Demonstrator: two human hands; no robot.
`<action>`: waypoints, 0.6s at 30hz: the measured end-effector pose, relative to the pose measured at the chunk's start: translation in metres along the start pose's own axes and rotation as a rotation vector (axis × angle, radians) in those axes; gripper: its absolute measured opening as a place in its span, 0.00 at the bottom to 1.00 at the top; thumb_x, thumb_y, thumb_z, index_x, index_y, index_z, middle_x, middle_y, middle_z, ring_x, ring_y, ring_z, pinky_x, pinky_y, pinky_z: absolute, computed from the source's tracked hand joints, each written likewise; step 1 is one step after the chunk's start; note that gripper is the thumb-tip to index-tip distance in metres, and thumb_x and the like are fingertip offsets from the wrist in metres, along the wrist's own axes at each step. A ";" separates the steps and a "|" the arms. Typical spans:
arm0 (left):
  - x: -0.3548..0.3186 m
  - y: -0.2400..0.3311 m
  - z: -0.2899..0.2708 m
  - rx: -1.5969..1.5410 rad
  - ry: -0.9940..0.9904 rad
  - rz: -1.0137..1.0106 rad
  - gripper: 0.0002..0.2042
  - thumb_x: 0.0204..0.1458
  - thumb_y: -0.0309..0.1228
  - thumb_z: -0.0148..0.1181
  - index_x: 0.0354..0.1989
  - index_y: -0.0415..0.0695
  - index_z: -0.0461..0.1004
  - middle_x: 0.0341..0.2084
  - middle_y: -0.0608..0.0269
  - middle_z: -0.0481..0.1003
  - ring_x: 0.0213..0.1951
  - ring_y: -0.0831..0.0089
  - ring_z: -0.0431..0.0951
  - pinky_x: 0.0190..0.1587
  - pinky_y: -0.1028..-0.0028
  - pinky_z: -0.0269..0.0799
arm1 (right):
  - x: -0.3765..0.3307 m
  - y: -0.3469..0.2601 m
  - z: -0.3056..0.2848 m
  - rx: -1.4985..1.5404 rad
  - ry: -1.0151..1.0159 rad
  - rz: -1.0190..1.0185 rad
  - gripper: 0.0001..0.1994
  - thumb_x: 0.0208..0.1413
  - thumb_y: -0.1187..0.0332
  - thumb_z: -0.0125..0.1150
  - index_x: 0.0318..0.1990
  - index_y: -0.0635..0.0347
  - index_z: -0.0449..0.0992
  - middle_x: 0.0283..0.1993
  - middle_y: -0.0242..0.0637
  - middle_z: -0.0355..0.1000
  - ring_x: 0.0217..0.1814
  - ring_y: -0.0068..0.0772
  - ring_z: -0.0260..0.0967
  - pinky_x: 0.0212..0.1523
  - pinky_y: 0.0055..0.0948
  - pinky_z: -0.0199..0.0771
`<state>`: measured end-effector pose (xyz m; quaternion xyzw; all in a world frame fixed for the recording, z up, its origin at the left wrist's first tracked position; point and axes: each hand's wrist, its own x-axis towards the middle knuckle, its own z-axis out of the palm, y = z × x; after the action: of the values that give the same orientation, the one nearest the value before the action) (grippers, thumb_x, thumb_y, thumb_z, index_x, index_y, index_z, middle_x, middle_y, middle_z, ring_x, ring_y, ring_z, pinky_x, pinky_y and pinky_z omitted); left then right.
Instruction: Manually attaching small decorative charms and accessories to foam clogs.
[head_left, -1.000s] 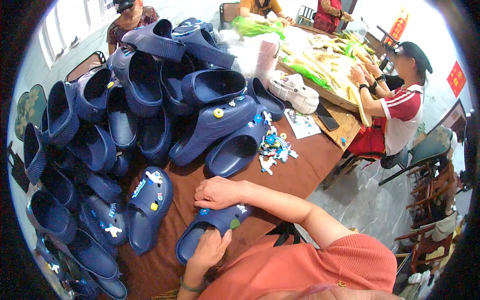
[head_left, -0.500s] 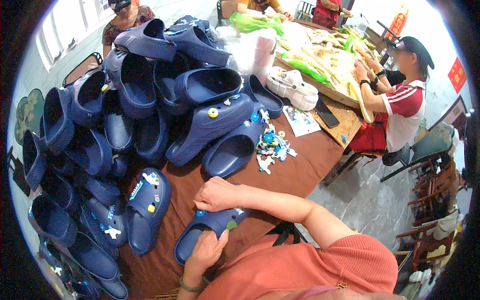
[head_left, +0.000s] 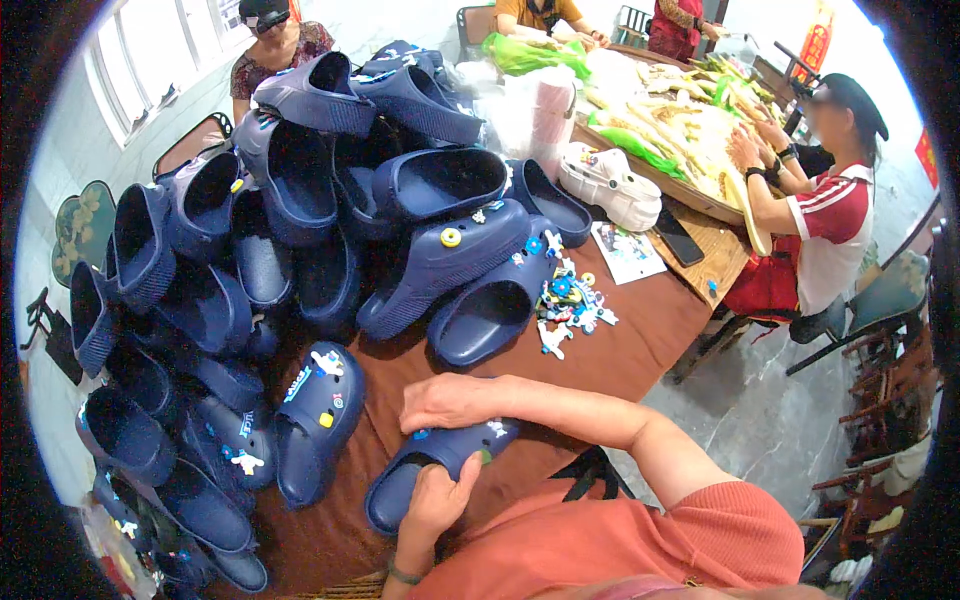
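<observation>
**Navy clog held two-handed at the near edge of the tabletop**

The navy clog (head_left: 457, 443) lies on the brown-covered tabletop (head_left: 640, 335), near side, right in front of the person. Heel points near-left, toe far-right, tucked partly under the right forearm.

Left hand (head_left: 436, 499): partly closed on the near rim of the foot opening. Fingers go inside and out of sight; thumb lies along the outer wall, by a green charm (head_left: 486, 457).
Right hand (head_left: 448, 402): curled, knuckles up, over the far side of the upper, just beside a blue charm (head_left: 420, 434). Fingertips hidden, so can't tell whether it pinches anything or just presses.

Handling, my read: moulded foam, so light; upper gives a bit under a thumb, sole stiffer. Matte skin, probably not slippery, not fragile. Charms look like the weak spot. Best hold: rim of the opening with fingers inside, or around the heel, which has no charms in sight. Avoid lifting by the charms.

Around it: decorated clog (head_left: 318, 440) just left, apart from the held one; loose charm pile (head_left: 570, 312) on the far right; big heap of navy clogs (head_left: 290, 175) far and left; white clog (head_left: 610, 187) beyond the charms.
</observation>
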<state>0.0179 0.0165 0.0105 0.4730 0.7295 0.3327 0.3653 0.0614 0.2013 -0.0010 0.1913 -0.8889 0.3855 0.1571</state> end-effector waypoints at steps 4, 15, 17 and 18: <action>0.001 -0.003 -0.003 0.037 -0.092 -0.122 0.22 0.58 0.44 0.55 0.46 0.34 0.74 0.39 0.38 0.77 0.47 0.49 0.78 0.49 0.60 0.70 | -0.001 -0.004 -0.001 0.135 -0.139 0.117 0.16 0.63 0.58 0.50 0.40 0.59 0.79 0.37 0.43 0.70 0.42 0.44 0.69 0.43 0.39 0.70; -0.004 -0.007 0.003 -0.166 0.122 0.281 0.15 0.58 0.37 0.56 0.36 0.34 0.76 0.27 0.41 0.76 0.31 0.46 0.76 0.33 0.56 0.68 | -0.004 -0.017 0.004 -0.053 -0.014 0.272 0.19 0.58 0.51 0.56 0.33 0.60 0.71 0.35 0.47 0.69 0.35 0.55 0.71 0.34 0.46 0.71; -0.004 -0.005 0.003 -0.183 0.051 0.164 0.16 0.58 0.38 0.56 0.36 0.33 0.76 0.27 0.40 0.76 0.32 0.45 0.77 0.34 0.56 0.69 | -0.004 -0.020 0.002 -0.157 -0.032 0.267 0.19 0.59 0.52 0.56 0.31 0.61 0.70 0.34 0.46 0.67 0.33 0.54 0.70 0.31 0.46 0.70; -0.004 -0.003 0.004 -0.168 0.059 0.157 0.16 0.58 0.38 0.56 0.36 0.33 0.76 0.27 0.40 0.76 0.32 0.45 0.77 0.34 0.56 0.69 | -0.003 -0.021 0.002 -0.156 -0.043 0.276 0.19 0.59 0.52 0.56 0.31 0.61 0.70 0.34 0.46 0.67 0.33 0.54 0.70 0.31 0.46 0.70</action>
<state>0.0204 0.0124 0.0066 0.4861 0.6704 0.4340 0.3548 0.0738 0.1874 0.0094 0.0625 -0.9372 0.3290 0.0978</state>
